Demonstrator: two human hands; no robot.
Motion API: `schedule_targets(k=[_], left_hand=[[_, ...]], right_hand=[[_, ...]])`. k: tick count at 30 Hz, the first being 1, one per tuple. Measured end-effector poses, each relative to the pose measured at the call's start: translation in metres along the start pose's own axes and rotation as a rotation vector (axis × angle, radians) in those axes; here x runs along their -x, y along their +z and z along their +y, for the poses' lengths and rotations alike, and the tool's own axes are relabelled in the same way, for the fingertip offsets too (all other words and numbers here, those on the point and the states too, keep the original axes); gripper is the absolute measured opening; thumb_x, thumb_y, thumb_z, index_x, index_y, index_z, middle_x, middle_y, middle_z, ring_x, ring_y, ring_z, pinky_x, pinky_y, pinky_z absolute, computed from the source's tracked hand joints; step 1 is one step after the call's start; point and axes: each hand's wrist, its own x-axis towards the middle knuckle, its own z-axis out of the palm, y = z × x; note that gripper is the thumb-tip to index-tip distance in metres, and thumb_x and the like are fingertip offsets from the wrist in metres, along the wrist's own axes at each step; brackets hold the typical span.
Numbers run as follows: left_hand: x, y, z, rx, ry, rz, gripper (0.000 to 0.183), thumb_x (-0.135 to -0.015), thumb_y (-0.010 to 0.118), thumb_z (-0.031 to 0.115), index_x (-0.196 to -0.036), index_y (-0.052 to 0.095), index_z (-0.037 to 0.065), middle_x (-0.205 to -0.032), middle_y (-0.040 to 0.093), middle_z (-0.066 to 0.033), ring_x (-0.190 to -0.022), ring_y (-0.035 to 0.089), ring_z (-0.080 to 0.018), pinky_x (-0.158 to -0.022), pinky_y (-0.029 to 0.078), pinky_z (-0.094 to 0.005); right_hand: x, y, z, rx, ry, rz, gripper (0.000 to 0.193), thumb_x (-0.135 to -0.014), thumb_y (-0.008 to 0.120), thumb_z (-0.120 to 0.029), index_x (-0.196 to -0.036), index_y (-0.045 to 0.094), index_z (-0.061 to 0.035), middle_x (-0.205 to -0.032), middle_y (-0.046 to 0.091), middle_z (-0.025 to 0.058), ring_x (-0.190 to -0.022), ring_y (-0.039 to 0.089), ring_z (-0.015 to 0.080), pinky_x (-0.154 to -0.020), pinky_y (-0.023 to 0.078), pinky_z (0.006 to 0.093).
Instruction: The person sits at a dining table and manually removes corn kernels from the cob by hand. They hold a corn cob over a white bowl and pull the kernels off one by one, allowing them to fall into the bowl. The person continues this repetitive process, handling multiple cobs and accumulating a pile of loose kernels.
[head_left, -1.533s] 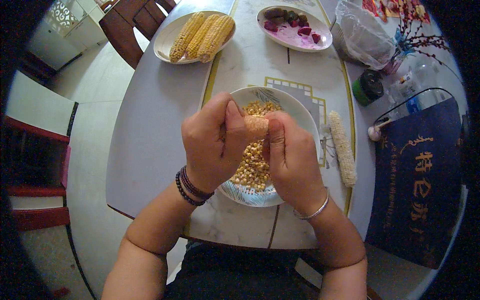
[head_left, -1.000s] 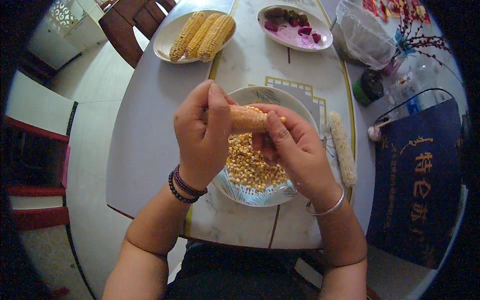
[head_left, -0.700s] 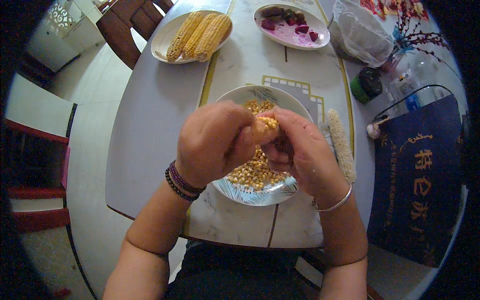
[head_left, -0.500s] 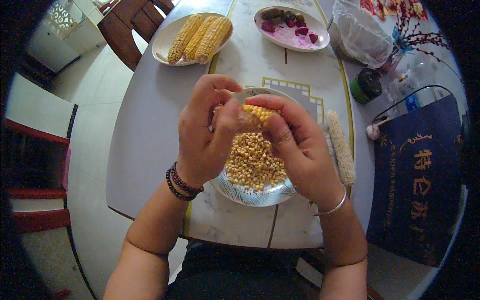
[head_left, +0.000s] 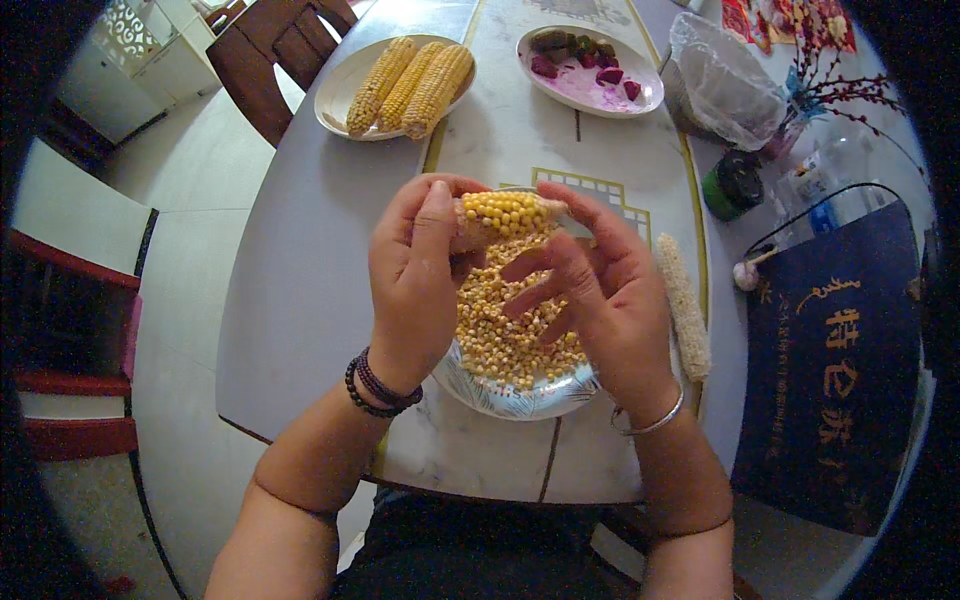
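My left hand is closed round one end of a corn cob, held sideways above a plate. Yellow kernels still cover its right part, while the part near my left fingers looks stripped. At the cob's right tip is my right hand, fingers spread and holding nothing; its index finger lies close to the tip, and I cannot tell whether they touch. Loose corn kernels are heaped on the leaf-patterned plate below. A bare white cob lies on the table to the right.
At the far left of the table, a white dish bears three corn cobs. Another dish holds dark red-purple food pieces. Along the right stand a green-and-black jar, a plastic bag, a garlic bulb and a dark blue bag.
My right hand has come off the cob and spread its fingers, moving slightly down. More of the cob's yellow kernels now show. My left hand keeps its hold.
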Motion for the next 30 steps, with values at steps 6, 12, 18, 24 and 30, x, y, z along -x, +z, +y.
schedule_targets(k=[6, 12, 18, 24, 30], left_hand=[[0.011, 0.008, 0.008, 0.042, -0.094, -0.029, 0.032, -0.101, 0.041, 0.029, -0.109, 0.059, 0.004, -0.091, 0.062, -0.0029, -0.073, 0.056, -0.0068, -0.058, 0.045, -0.0219], [0.037, 0.022, 0.002, -0.257, 0.173, -0.163, 0.027, -0.102, 0.034, 0.019, -0.095, 0.052, 0.0, -0.081, 0.057, -0.018, -0.07, 0.057, -0.0306, -0.066, 0.046, -0.0396], [0.042, 0.027, 0.002, -0.373, 0.413, -0.106, 0.036, -0.103, 0.031, 0.021, -0.084, 0.052, -0.003, -0.071, 0.055, -0.0189, -0.063, 0.054, -0.0324, -0.062, 0.042, -0.0431], [0.048, 0.018, -0.007, -0.329, 0.14, -0.205, 0.033, -0.104, 0.034, 0.021, -0.09, 0.053, -0.002, -0.078, 0.056, -0.0165, -0.071, 0.054, -0.0297, -0.067, 0.043, -0.0412], [0.047, 0.016, -0.009, -0.26, -0.125, -0.276, 0.025, -0.103, 0.04, 0.018, -0.107, 0.057, 0.001, -0.102, 0.06, -0.0165, -0.092, 0.058, -0.0282, -0.084, 0.047, -0.0397]], right_hand=[[0.0, -0.004, 0.013, 0.053, -0.154, 0.063, 0.04, -0.103, 0.051, -0.034, -0.123, 0.054, -0.0002, -0.096, 0.067, 0.0109, -0.083, 0.067, 0.019, -0.071, 0.053, 0.0285], [0.003, 0.005, 0.018, 0.428, -0.443, 0.241, 0.035, -0.104, 0.043, -0.031, -0.112, 0.053, 0.0009, -0.089, 0.063, 0.0188, -0.08, 0.064, 0.0332, -0.071, 0.05, 0.0381], [0.014, 0.019, 0.009, 0.527, -0.358, 0.277, 0.041, -0.107, 0.035, -0.035, -0.109, 0.056, 0.0, -0.093, 0.06, 0.0085, -0.082, 0.056, 0.014, -0.075, 0.045, 0.0291], [0.013, 0.017, 0.009, 0.651, -0.28, 0.328, 0.04, -0.106, 0.036, -0.031, -0.1, 0.058, 0.0015, -0.082, 0.061, 0.0095, -0.074, 0.057, 0.0167, -0.067, 0.045, 0.0308], [0.006, 0.007, 0.025, 0.619, -0.388, 0.327, 0.042, -0.105, 0.031, -0.028, -0.095, 0.058, 0.0019, -0.083, 0.062, 0.0118, -0.074, 0.06, 0.0189, -0.07, 0.047, 0.0314]])
